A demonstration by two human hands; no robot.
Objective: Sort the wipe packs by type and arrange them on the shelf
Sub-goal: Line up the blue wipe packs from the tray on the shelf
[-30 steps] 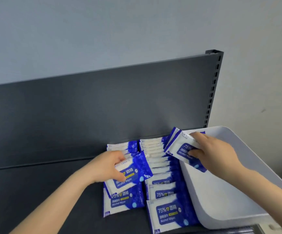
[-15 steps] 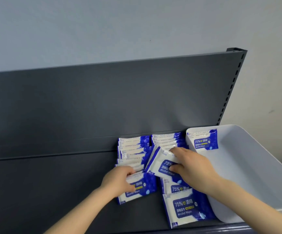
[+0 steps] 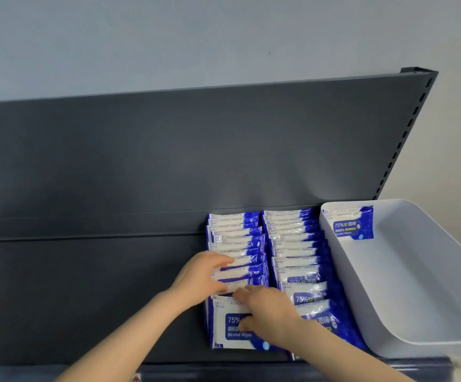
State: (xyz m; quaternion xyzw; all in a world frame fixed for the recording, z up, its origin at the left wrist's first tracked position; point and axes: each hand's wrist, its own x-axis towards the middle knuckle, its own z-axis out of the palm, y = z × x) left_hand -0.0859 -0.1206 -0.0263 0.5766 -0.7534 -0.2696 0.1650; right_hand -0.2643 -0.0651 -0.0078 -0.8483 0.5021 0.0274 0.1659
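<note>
Two pack rows [image 3: 234,238] [image 3: 292,235], one bin [image 3: 416,285], two hands [image 3: 200,278] [image 3: 269,312]

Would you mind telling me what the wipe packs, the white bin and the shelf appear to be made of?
Wipe packs: likely thin plastic film, glossy, with crinkled, shiny edges. White bin: probably moulded plastic, smooth satin, rounded corners. Shelf: seemingly painted metal, matt dark grey, slotted upright.

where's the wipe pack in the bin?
Head view: the alcohol wipe pack stands against the far inner wall of the white bin, at the shelf's right end, just right of the right-hand row of packs.
</note>
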